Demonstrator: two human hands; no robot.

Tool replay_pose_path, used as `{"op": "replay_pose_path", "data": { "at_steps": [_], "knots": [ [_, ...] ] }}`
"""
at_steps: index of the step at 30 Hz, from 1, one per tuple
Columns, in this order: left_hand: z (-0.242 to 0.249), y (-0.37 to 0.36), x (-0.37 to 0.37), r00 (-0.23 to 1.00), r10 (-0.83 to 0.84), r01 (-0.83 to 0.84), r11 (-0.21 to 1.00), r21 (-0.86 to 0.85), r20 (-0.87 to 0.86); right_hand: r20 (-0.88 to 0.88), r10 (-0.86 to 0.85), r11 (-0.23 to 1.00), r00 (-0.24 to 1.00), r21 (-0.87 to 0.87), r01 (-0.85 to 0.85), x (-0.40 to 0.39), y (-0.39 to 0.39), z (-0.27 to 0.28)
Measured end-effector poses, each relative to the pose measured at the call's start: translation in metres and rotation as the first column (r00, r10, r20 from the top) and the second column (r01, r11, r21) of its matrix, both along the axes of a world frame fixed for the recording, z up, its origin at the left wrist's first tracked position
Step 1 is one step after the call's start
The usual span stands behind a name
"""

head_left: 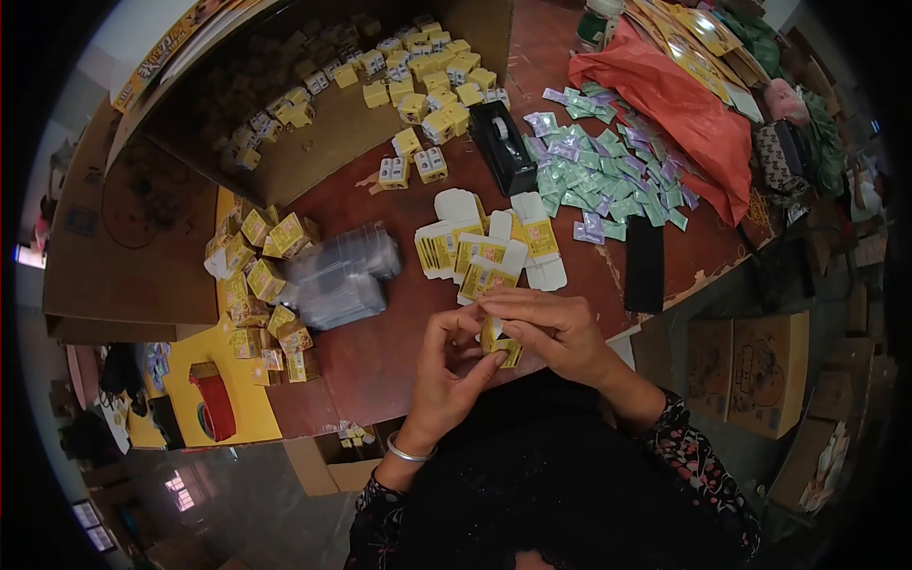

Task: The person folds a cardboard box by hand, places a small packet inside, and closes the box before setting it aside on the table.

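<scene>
Both hands meet at the table's front edge around one small yellow box [503,348]. My left hand [448,361] holds its left side between thumb and fingers. My right hand [556,334] is closed over its top and right side, so much of the box is hidden. Just beyond the hands lie flat, unfolded yellow-and-white cartons [489,252]. To the left is a stack of clear plastic sleeves [344,275], and past it a pile of yellow boxes [268,275].
A large cardboard box [157,223] with many small yellow boxes [442,81] stands at the back left. Behind the cartons sits a black tape dispenser [503,147]. Green and purple sachets [603,166], a red plastic bag [679,104] and a black phone [645,264] lie to the right.
</scene>
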State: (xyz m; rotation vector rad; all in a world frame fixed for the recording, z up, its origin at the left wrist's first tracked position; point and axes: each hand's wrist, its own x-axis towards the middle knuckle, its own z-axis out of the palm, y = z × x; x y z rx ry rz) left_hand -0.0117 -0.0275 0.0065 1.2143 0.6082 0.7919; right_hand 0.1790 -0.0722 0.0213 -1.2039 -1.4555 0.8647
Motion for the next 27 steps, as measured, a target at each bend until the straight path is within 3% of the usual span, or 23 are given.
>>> {"op": "replay_pose_path", "data": {
  "at_steps": [7, 10, 16, 25, 27],
  "knots": [
    [-0.010, -0.001, -0.004, 0.999, -0.020, 0.021, 0.999, -0.048, 0.030, 0.045, 0.020, 1.000, 0.999, -0.013, -0.019, 0.001, -0.001, 0.001],
    [-0.010, -0.004, 0.001, 0.990, 0.023, -0.007, 0.993, -0.114, 0.139, 0.036, 0.091, 0.996, 0.995, 0.005, -0.091, 0.004, 0.000, -0.004],
    [-0.005, -0.003, 0.000, 0.989, 0.046, -0.043, 0.999, -0.025, 0.140, 0.081, 0.147, 0.985, 0.986, 0.081, -0.153, 0.003, -0.002, -0.011],
    [-0.014, 0.004, -0.003, 0.999, -0.026, 0.022, 0.994, 0.111, 0.034, 0.538, -0.098, 0.954, 0.837, 0.289, -0.074, 0.002, -0.001, -0.005],
    [-0.007, 0.005, -0.001, 0.998, -0.013, 0.010, 0.999, 0.044, 0.056, 0.377, -0.131, 0.950, 0.917, 0.311, 0.008, -0.001, -0.003, -0.013]
  ]
}}
